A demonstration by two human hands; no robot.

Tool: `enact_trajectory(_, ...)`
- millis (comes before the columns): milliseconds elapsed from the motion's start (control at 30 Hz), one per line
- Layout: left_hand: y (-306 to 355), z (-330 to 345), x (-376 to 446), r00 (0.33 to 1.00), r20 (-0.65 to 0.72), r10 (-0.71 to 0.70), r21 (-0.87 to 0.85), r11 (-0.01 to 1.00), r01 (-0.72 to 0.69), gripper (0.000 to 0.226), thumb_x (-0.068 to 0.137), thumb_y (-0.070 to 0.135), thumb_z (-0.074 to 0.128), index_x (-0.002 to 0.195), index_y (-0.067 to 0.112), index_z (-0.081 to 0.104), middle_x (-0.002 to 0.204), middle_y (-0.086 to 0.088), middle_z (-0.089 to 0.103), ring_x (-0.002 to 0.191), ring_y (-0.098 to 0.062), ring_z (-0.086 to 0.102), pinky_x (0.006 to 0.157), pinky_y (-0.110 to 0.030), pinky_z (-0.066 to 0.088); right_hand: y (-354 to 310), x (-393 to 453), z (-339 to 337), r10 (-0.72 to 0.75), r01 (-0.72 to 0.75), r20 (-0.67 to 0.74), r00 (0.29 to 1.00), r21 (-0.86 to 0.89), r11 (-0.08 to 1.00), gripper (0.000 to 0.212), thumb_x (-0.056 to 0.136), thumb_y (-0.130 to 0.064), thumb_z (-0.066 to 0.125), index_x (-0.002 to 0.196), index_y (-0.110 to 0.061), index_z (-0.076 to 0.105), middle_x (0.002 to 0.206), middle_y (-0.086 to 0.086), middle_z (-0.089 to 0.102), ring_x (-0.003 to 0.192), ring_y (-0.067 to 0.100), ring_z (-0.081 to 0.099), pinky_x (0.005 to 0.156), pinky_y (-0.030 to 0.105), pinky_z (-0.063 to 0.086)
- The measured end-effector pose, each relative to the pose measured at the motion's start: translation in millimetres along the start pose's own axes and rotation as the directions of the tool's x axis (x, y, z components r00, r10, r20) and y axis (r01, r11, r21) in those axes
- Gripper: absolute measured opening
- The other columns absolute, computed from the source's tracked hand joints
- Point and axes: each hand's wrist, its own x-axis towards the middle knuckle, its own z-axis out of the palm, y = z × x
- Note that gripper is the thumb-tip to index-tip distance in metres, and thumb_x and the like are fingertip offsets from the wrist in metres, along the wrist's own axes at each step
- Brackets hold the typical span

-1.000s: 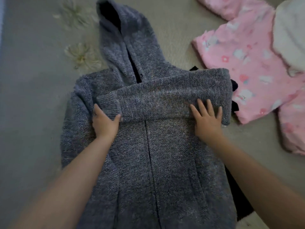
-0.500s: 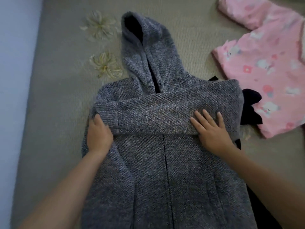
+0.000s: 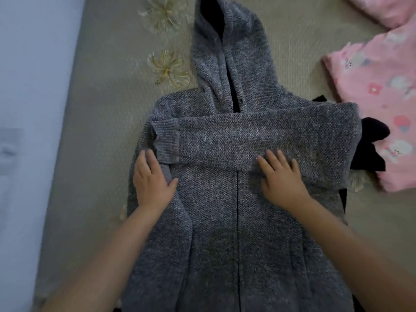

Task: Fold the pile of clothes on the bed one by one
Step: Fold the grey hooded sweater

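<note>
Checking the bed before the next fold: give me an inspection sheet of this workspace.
Surface: beige bedspread with embroidered flowers.
Job's things: grey hooded cardigan laid flat, right sleeve folded across the chest, hood unfolded; pink printed garment to the right.
Clutter: dark garment partly under the cardigan.
Hands: left hand and right hand open, flat on the cardigan.
Cables: nothing seen.
Surroundings: pale surface left of the bed.
</note>
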Motion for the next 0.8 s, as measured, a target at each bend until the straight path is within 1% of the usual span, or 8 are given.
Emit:
enact_trajectory(100,-16,4,-32,0.973,0.124,-0.196,-0.115,0.971,0.210,0.101,0.081,0.050,0.059,0.145,0.006,-0.005,0.152,-0.016,0.002,0.140,-0.031,0.006,0.112,-0.041,0.017,-52,-11,19,-0.177,0.182,-0.063,0.982,0.099,0.978,0.053,0.098,-0.032,0.031,0.146,-0.020,0.013,0.156,0.003,0.003,0.143,0.025,-0.005,0.114,0.049,-0.002)
enact_trajectory(200,-36,13,-68,0.962,0.165,-0.216,-0.203,0.947,0.248,0.086,0.087,0.051,0.049,0.146,0.005,0.006,0.152,-0.016,0.010,0.139,-0.030,0.011,0.112,-0.041,0.017,-91,-23,52,-0.269,0.261,0.054,0.962,0.118,0.958,0.054,0.098,-0.037,0.029,0.147,-0.024,0.010,0.156,0.002,-0.002,0.143,0.024,-0.008,0.113,0.051,-0.005)
enact_trajectory(300,-66,26,-110,0.973,0.113,-0.202,-0.222,0.949,0.223,0.071,0.092,0.042,0.045,0.144,0.002,0.017,0.149,-0.019,0.016,0.137,-0.030,0.018,0.111,-0.041,0.018,-96,-33,85,-0.276,0.286,0.138,0.951,-0.067,0.956,0.058,0.097,-0.045,0.024,0.147,-0.028,-0.001,0.155,0.004,-0.015,0.142,0.027,-0.014,0.112,0.053,-0.007)
enact_trajectory(433,-105,46,-153,0.896,0.215,-0.389,-0.287,0.852,0.439,0.068,0.093,0.034,0.047,0.144,0.002,0.016,0.143,-0.020,0.029,0.129,-0.032,0.033,0.103,-0.039,0.031,-89,-34,98,-0.268,0.284,0.116,0.957,-0.161,0.945,0.060,0.096,-0.049,0.021,0.146,-0.029,-0.005,0.154,0.002,-0.017,0.142,0.025,-0.015,0.112,0.049,-0.008)
enact_trajectory(500,-116,57,-170,0.876,0.236,-0.421,-0.315,0.820,0.479,0.055,0.094,0.031,0.046,0.139,0.002,0.030,0.131,-0.019,0.043,0.118,-0.032,0.044,0.094,-0.038,0.038,-89,-32,99,-0.272,0.288,0.105,0.957,-0.198,0.937,0.061,0.096,-0.049,0.021,0.146,-0.028,-0.005,0.154,0.002,-0.016,0.142,0.024,-0.015,0.112,0.049,-0.008)
enact_trajectory(567,-122,64,-184,0.871,0.209,-0.445,-0.379,0.784,0.491,0.037,0.094,0.027,0.046,0.122,0.003,0.047,0.114,-0.017,0.055,0.104,-0.030,0.052,0.079,-0.035,0.041,-90,-32,100,-0.268,0.287,0.107,0.957,-0.249,0.925,0.061,0.096,-0.049,0.020,0.146,-0.028,-0.008,0.154,0.003,-0.017,0.141,0.024,-0.016,0.112,0.049,-0.009)
enact_trajectory(633,-124,67,-194,0.859,0.144,-0.491,-0.468,0.732,0.496,0.027,0.094,0.022,0.046,0.109,0.001,0.055,0.104,-0.017,0.060,0.095,-0.029,0.055,0.069,-0.031,0.037,-90,-32,100,-0.254,0.275,0.109,0.961,-0.277,0.921,0.061,0.096,-0.049,0.018,0.145,-0.028,-0.010,0.154,0.003,-0.019,0.141,0.024,-0.017,0.112,0.049,-0.010)
enact_trajectory(800,-131,55,-215,0.824,-0.051,-0.564,-0.671,0.631,0.390,0.022,0.090,0.008,0.054,0.103,-0.008,0.064,0.100,-0.023,0.064,0.092,-0.029,0.058,0.063,-0.016,0.026,-88,-37,104,-0.257,0.263,0.060,0.965,-0.299,0.917,0.057,0.097,-0.046,0.015,0.145,-0.028,-0.008,0.154,0.001,-0.017,0.141,0.021,-0.017,0.112,0.044,-0.013)
